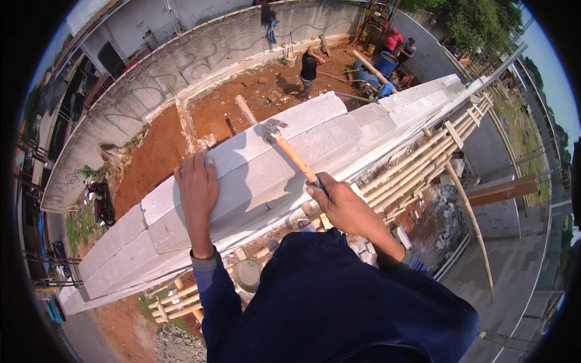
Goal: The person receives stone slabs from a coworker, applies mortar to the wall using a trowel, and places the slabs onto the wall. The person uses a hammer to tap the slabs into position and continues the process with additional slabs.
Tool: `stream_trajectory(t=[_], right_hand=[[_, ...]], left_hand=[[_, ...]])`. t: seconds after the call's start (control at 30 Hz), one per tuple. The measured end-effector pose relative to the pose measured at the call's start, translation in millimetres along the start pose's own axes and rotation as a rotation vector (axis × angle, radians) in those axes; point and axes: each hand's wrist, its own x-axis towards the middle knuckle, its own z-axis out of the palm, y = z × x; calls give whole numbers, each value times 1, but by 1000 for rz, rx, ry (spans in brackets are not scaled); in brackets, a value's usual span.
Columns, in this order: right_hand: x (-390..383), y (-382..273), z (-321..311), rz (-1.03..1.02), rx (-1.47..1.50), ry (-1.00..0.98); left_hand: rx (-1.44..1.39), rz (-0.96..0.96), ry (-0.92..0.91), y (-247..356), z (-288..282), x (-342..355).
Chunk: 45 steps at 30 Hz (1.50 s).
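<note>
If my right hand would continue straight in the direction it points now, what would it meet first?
Your right hand, gripping the orange-handled tool, would probably meet the pale block wall first, though this single view leaves the gap and relative height unclear.

Navy-blue long-sleeved top, broad, loose across body, cloth softly creased. Left sleeve same navy, ending in greyish cuff at wrist. Right sleeve bluish, largely hidden behind top, with dark greyish cuff. Left hand and right hand bare, five-fingered, short nails.
</note>
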Motion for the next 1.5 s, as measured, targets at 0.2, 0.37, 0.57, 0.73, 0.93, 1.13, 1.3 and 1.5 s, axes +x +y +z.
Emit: stream_trajectory(t=[0.2, 0.37, 0.57, 0.73, 0.93, 1.13, 1.3, 1.5], right_hand=[[1, 13, 1, 57, 75, -83], [2, 20, -10, 18, 309, -109], [5, 14, -42, -13, 342, -27], [14, 38, -41, -2, 143, -32], [14, 57, -33, 33, 392, -47], [7, 67, -35, 29, 853, -65], [19, 63, -55, -99, 957, 49], [41, 85, -60, -309, 979, -87]], left_hand=[[-56, 9, -49, 8, -8, 3], [123, 12, -88, 11, -7, 2], [200, -129, -116, 27, 1, -3], [246, -144, -111, 23, 2, -7], [159, -176, -115, 32, -6, -13], [-78, 58, -238, 124, -19, -64], [-1418, 30, -891, 162, -41, -93], [-1214, -189, -17, 146, -37, -128]])
